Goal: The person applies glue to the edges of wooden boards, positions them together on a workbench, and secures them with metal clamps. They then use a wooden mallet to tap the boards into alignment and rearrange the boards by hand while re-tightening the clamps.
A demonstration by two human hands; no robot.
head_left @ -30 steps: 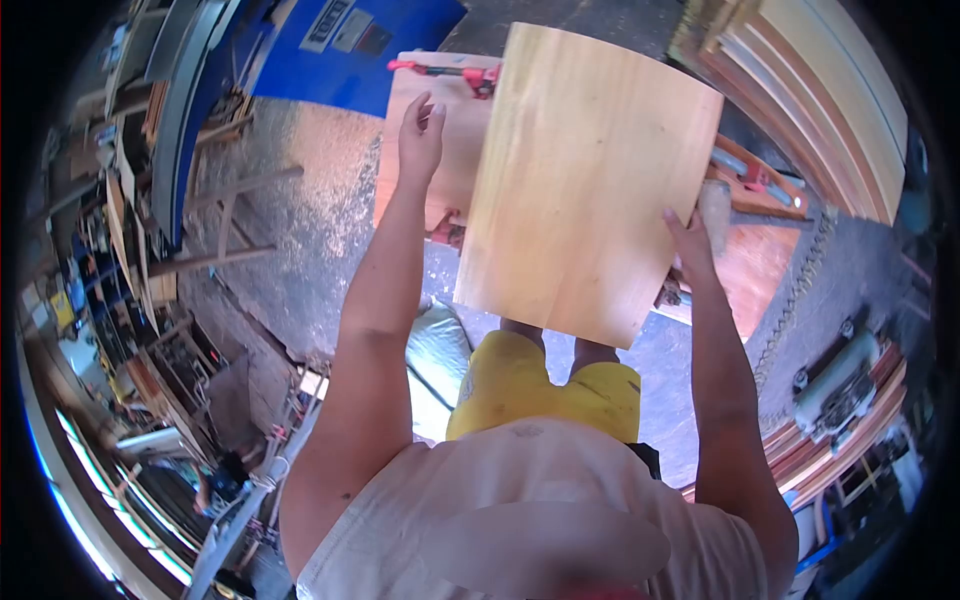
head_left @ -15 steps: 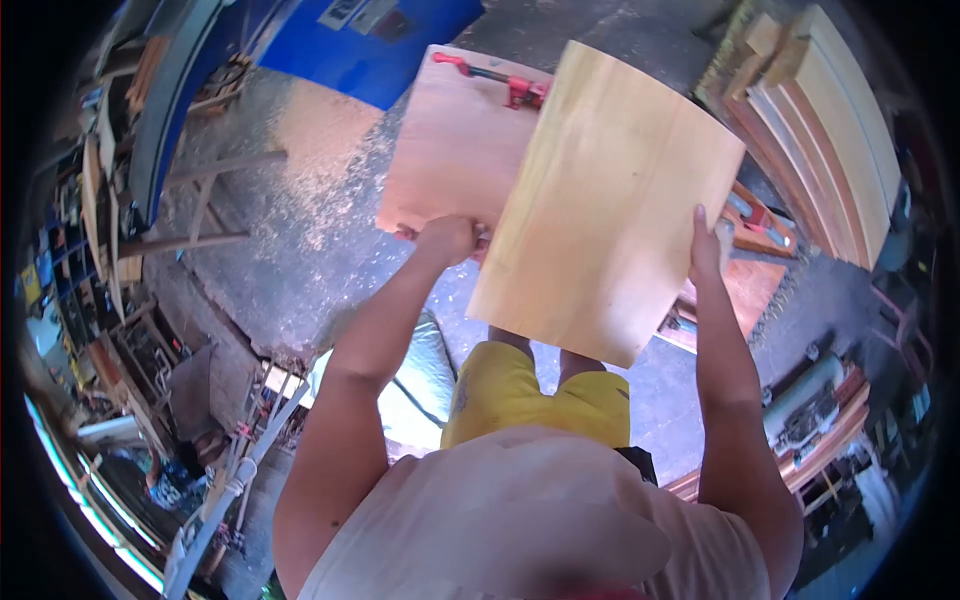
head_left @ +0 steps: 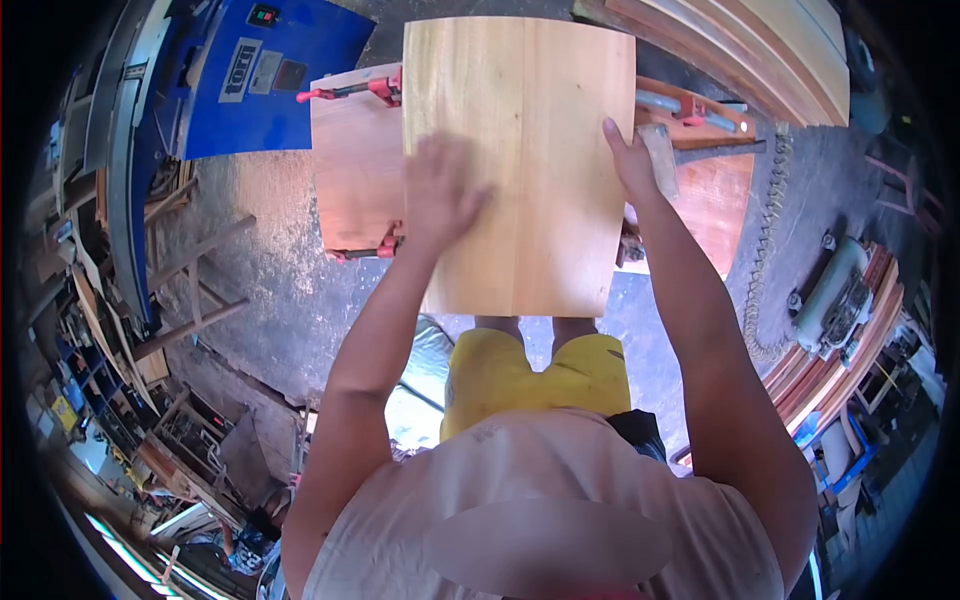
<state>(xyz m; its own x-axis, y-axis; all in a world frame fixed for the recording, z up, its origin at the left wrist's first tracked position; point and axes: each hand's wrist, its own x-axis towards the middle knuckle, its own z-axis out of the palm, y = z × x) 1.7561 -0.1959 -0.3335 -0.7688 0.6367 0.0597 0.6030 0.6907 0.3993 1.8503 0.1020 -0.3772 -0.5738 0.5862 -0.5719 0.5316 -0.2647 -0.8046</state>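
Note:
A pale wooden panel [head_left: 530,150] lies in front of me, over a reddish board [head_left: 355,190] that shows on both sides of it. My left hand [head_left: 437,195] rests palm down on the panel's left part, fingers spread and slightly blurred. At the right edge, my right hand [head_left: 632,170] grips the panel with its thumb on top; its other fingers are hidden. Close beside that hand is a pale block [head_left: 658,160]. Red clamps stick out past the panel, an upper-left clamp [head_left: 385,90], a lower-left clamp [head_left: 388,242] and a right clamp [head_left: 690,112].
A blue machine [head_left: 285,80] stands at the upper left, with sawdust on the floor [head_left: 265,215] below it. Stacked planks [head_left: 740,50] fill the upper right. A coiled hose [head_left: 768,240] hangs at the right, near a compressor-like cylinder [head_left: 835,290]. A wooden trestle [head_left: 200,275] stands left.
The panel has turned from tilted to nearly straight and shifted up and left in view. My left hand has moved from the reddish board's near edge onto the panel; my right hand still grips its edge.

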